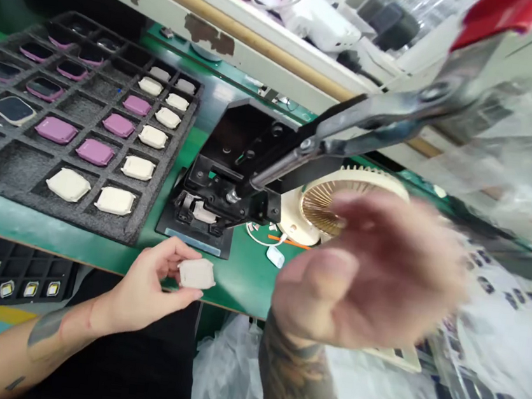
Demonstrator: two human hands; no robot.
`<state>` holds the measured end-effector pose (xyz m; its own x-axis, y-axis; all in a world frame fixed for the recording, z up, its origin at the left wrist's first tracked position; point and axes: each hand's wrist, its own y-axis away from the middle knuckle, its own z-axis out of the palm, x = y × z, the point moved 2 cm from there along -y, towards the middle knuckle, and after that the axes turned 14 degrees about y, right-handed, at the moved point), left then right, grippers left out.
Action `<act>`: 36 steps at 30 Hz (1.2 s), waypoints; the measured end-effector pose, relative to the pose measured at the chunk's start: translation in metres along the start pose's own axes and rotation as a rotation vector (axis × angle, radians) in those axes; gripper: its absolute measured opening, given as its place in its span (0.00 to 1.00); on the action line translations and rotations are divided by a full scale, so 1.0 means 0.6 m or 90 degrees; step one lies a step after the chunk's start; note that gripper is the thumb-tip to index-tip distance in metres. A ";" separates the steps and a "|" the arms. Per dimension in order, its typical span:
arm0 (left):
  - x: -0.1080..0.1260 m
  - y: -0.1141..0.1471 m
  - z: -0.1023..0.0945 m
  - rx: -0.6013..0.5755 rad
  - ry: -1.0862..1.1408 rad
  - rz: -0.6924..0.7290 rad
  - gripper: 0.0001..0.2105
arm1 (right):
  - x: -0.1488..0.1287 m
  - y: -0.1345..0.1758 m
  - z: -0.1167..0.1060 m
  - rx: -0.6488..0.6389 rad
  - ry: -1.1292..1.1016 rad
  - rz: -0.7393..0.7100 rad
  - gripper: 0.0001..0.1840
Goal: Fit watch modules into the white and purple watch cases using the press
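Note:
My left hand pinches a pale watch-shaped case between thumb and fingers, just in front of a black hand press. Another whitish case sits in the press's lower part. The press's metal lever, with a red grip, slants up to the right. My right hand is raised right of the press, close to the camera and blurred by motion. Its thumb and fingers look apart, with nothing visible between them.
A dark foam tray at left holds white and purple cases and several dark-screened pieces. A cream fan stands behind my right hand. Below the green table are a second black tray and plastic bags. A shelf edge runs across the back.

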<state>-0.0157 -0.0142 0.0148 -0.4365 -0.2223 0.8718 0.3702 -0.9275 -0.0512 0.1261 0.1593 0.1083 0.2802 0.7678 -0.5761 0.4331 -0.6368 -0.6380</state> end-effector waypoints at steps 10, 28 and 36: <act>0.019 0.015 -0.006 -0.061 -0.385 0.302 0.26 | 0.048 0.082 0.139 -0.398 0.334 -0.236 0.23; 0.022 -0.052 0.011 -0.048 -0.872 0.328 0.18 | 0.041 0.158 0.050 -0.131 0.144 -0.044 0.31; 0.031 -0.120 0.050 -0.151 -0.975 0.070 0.15 | 0.030 0.192 0.034 -0.072 0.133 0.007 0.29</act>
<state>-0.0260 0.0576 0.0495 0.8630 0.0809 0.4987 0.1445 -0.9854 -0.0902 0.1632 0.0983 0.0142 0.4509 0.7666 -0.4572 0.5187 -0.6419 -0.5647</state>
